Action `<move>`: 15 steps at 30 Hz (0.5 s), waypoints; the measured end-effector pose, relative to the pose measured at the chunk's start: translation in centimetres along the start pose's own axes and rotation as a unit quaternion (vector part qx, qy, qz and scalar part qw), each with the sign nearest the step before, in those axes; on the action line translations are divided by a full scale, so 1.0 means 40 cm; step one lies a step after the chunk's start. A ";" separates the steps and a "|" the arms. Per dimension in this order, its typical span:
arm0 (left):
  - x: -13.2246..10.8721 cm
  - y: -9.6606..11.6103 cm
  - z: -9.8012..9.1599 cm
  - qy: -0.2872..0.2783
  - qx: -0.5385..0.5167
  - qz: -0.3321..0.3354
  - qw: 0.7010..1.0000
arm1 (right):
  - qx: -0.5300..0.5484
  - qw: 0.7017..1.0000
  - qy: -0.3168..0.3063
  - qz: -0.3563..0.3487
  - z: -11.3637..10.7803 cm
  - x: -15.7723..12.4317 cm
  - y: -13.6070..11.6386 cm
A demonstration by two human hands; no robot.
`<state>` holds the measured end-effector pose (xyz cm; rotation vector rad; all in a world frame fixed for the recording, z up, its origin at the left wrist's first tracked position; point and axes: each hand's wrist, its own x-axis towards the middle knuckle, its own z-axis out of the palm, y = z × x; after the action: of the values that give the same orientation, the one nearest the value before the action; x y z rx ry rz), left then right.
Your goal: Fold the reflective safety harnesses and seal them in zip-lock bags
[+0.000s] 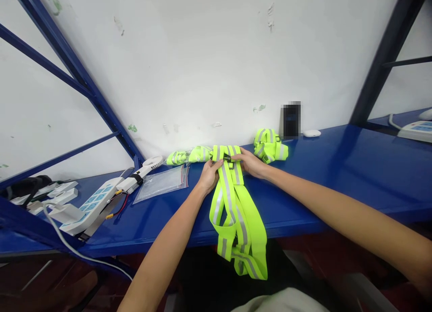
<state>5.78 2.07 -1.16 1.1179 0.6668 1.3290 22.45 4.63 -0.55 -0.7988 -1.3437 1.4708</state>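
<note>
Holding: one reflective harness (227,197), lime-yellow webbing with silver stripes, lying across the desk (337,172), its loops hanging over the front edge.

Left hand (209,173): pinching the folded upper end at its left side, thumb on top. Right hand (251,162): pinching the opposite side, fingertips by the black buckle (227,158); fingers beneath hidden. Paired grip presumably for flat, aligned bands; overhang probably due to length exceeding the desk space below the hands.

Orientation: long axis runs from wall side towards the person, lower end slanting slightly right. Folded end points to the wall; loose loops point at the person.

Also listed: bundled harness (271,146), right, and two wrapped bundles (200,154), left, by the wall, likely set back out of the arms' way; clear bags (162,184), flat, left of the left hand, presumably for easy reach.
</note>
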 end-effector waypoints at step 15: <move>0.013 -0.006 -0.022 0.026 -0.026 0.014 0.999 | -0.138 0.982 -0.001 -0.132 -0.005 -0.011 -0.018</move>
<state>5.19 2.80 -1.58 1.0573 0.6522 1.3952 22.93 4.22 0.06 -0.7573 -1.6107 1.0947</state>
